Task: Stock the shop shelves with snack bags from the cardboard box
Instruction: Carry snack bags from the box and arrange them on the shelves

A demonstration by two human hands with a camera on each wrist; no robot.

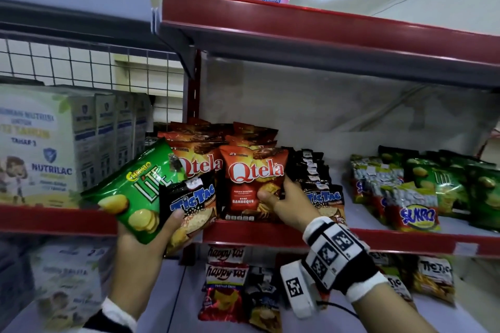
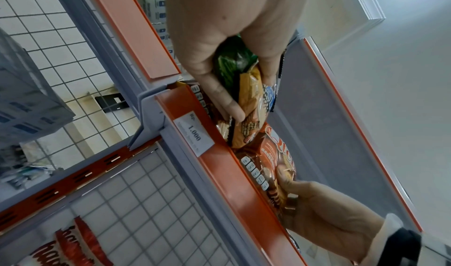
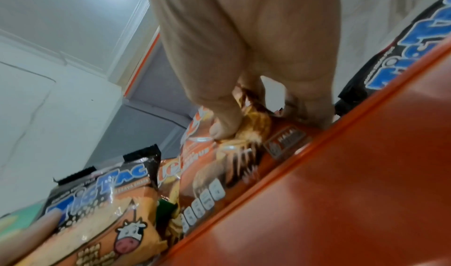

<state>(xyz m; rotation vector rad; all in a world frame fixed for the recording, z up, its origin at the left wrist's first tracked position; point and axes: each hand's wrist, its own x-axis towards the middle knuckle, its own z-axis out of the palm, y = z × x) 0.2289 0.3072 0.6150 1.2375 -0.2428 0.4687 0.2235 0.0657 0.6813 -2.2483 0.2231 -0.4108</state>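
My left hand [image 1: 151,235] grips two bags together in front of the shelf edge: a green Chitato Lite bag [image 1: 135,186] and a black Tic Tac bag [image 1: 189,205]. In the left wrist view the fingers [image 2: 219,88] curl round both bags [image 2: 251,104]. My right hand [image 1: 281,197] pinches the lower right corner of a red Qtela bag [image 1: 251,184], thumb in front. That bag stands upright at the front of the red-edged middle shelf [image 1: 270,232]. In the right wrist view the thumb [image 3: 224,127] presses the Qtela bag [image 3: 234,164].
More Qtela bags [image 1: 200,149] stand behind, a row of Tic Tac bags [image 1: 319,184] to the right, then green and Sukro bags [image 1: 416,203]. Nutrilac boxes [image 1: 40,149] fill the left shelf. Happy Tos bags [image 1: 224,278] sit below. Bare shelf [image 1: 349,197] lies between the rows.
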